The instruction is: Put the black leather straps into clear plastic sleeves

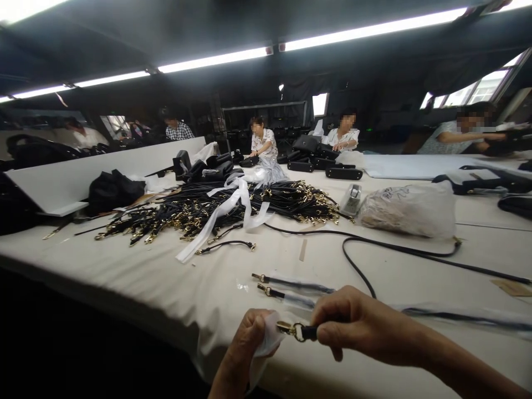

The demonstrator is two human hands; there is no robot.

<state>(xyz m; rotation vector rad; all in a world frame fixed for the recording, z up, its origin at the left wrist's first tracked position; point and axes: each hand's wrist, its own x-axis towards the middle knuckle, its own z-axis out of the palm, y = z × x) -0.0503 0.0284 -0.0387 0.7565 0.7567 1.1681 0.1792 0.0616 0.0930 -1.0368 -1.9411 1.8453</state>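
Note:
Near the table's front edge, my right hand (349, 324) pinches a black strap (308, 332) just behind its gold clasp (291, 329), which points left. Beside the clasp, my left hand (249, 338) is closed on a piece of thin white wrapping (268, 335). The clasp's tip touches or nearly touches this wrapping; I cannot tell which. Just beyond my hands lie two straps in clear wrapping, one (301, 284) behind the other (297, 300), with their gold clasps to the left. Parts of the nearer one are hidden by my right hand.
A large heap of black straps with gold hardware (233, 208) covers the table's middle, with white strips (241, 202) over it. To its right are a stuffed plastic bag (409, 210) and a long black strap (361, 235). Several people work beyond, among black bags (307, 158).

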